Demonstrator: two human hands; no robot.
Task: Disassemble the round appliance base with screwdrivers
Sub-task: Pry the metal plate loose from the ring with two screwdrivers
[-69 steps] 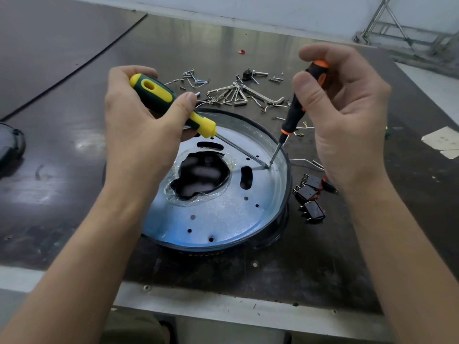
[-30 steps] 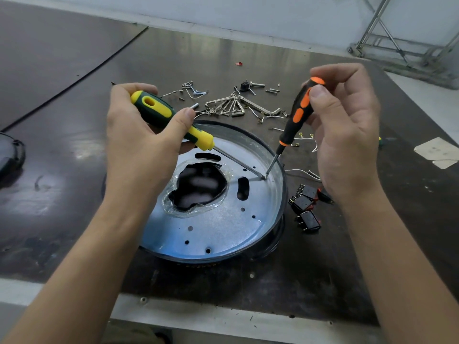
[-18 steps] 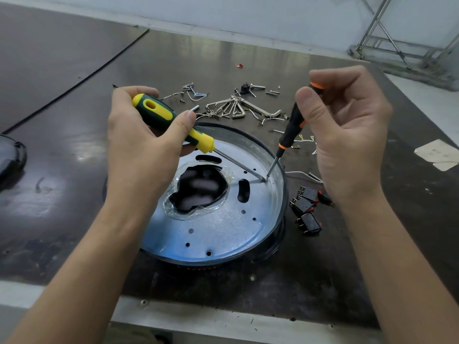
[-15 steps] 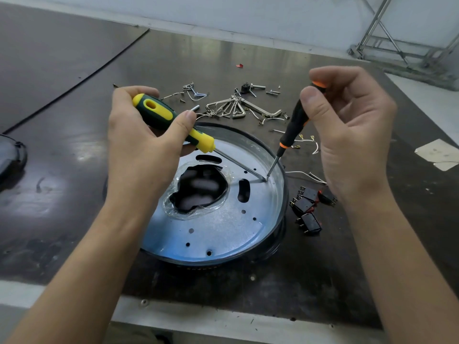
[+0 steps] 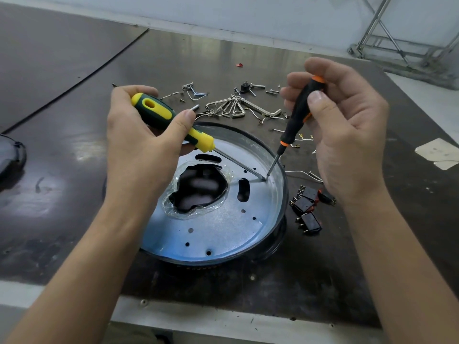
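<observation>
Where the two screwdriver tips meet, on the right side of the round base (image 5: 218, 227), the spot is too small to show whether a screw sits under them. The base lies on the dark table (image 5: 74, 150), in the middle and near the front edge. Its metal plate faces up, with small holes, a slot and a ragged central opening ringed by clear film. What lies inside that opening is dark and blurred. The left forearm covers the base's left rim.

The left hand (image 5: 139, 155) grips the yellow and green screwdriver (image 5: 159, 112) by its handle, thumb on top, the curled fingers mostly hidden beneath. Its shaft slants down to the right onto the plate. The right hand (image 5: 347, 140) pinches the upper handle of the black and orange screwdriver (image 5: 296, 115) between thumb and fingers. This tool stands steeply, its tip at the other tip.

Just right of the base lie black switches (image 5: 306, 207), one partly behind the right wrist. Behind the base are scattered hex keys (image 5: 236, 108), screws and bent wires, perhaps clips too. Farther out, a paper scrap (image 5: 439, 152) is cut off at the right edge, a dark rounded object (image 5: 10, 155) at the left edge, and a metal frame (image 5: 397, 36) at the top right corner.
</observation>
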